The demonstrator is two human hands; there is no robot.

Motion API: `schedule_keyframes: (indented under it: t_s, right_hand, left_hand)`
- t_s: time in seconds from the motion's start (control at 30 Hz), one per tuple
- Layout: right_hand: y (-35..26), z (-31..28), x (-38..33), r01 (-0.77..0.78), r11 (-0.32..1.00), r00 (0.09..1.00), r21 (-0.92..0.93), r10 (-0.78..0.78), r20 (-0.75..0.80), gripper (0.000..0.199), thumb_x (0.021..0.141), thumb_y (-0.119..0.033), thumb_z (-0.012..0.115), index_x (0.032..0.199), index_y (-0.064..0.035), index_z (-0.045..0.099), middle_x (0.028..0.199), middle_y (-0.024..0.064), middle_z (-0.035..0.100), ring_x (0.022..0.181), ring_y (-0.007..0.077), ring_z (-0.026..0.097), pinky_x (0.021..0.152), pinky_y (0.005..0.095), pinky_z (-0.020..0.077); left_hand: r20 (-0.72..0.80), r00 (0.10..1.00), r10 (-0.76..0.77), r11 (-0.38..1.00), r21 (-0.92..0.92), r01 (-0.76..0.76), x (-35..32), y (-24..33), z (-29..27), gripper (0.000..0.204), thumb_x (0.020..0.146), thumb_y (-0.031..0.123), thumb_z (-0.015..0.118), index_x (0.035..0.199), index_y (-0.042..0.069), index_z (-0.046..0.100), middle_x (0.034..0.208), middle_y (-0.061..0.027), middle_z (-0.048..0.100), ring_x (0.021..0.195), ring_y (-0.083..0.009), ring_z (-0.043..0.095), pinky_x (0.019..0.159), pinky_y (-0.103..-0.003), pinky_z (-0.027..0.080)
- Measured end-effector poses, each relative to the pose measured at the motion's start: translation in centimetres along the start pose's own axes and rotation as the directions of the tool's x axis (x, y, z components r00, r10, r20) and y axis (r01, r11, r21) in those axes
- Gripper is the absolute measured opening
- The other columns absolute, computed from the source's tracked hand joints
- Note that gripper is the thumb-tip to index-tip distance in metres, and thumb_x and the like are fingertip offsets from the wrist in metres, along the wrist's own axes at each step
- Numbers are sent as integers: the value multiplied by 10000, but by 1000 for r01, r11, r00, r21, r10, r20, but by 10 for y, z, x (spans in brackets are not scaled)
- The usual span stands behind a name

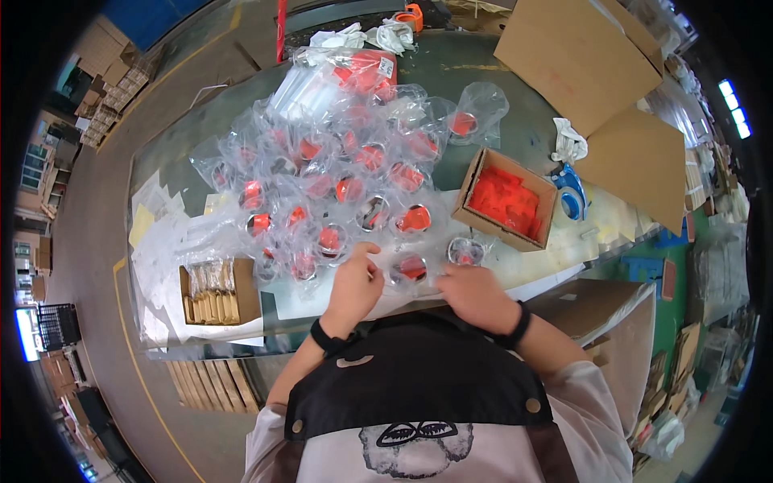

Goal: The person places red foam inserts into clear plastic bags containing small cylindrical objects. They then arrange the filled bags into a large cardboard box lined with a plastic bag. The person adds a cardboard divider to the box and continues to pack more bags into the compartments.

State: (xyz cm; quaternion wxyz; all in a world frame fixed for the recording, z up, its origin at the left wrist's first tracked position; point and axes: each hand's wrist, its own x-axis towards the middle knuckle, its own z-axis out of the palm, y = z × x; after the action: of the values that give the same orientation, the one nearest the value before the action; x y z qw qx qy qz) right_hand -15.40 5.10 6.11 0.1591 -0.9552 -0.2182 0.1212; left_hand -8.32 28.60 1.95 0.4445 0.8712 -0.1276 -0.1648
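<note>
clear bag (410, 270) between left hand (354, 285) and right hand (475, 295)

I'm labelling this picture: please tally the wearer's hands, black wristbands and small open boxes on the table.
Hands: 2 (left hand, right hand)
Black wristbands: 2 (left wristband, right wristband)
Small open boxes: 2 (red-filled box, tan-filled box)
Total: 6

Over here, the left hand (356, 282) is loosely curled, one finger raised and bent. The right hand (477, 295) turns back up, fingertips pointing inward.
</note>
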Motion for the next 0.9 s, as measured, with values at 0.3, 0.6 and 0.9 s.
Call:
schedule_keyframes:
  t_s: [0.3,0.6,0.9]
  right_hand:
    - [-32,-20,70,137,976,969,168,-167,180,149,790,-93,563,875,-1,643,841,175,642,832,353,628,709,428,504]
    - [-2,41,73,91,948,988,304,-124,89,247,815,-93,508,1000,4,639,908,208,656,891,373,628,763,468,489]
    - [-5,19,30,35,917,975,398,56,-216,239,757,-117,637,980,-32,642,762,165,621,789,383,612,733,444,491]
  left_hand:
    - [-125,987,100,989,-95,-112,-9,8,-7,248,840,-19,624,1082,-9,570,863,-67,614,543,-97,604,491,-240,444]
    - [-85,985,148,960,-228,-164,-58,-7,-25,385,818,46,683,1166,-2,526,1041,-118,552,662,-159,618,575,-263,484]
    - [148,977,153,987,-72,-144,-10,-61,23,455,810,176,688,1231,75,550,853,-162,612,636,-223,619,586,-367,481]
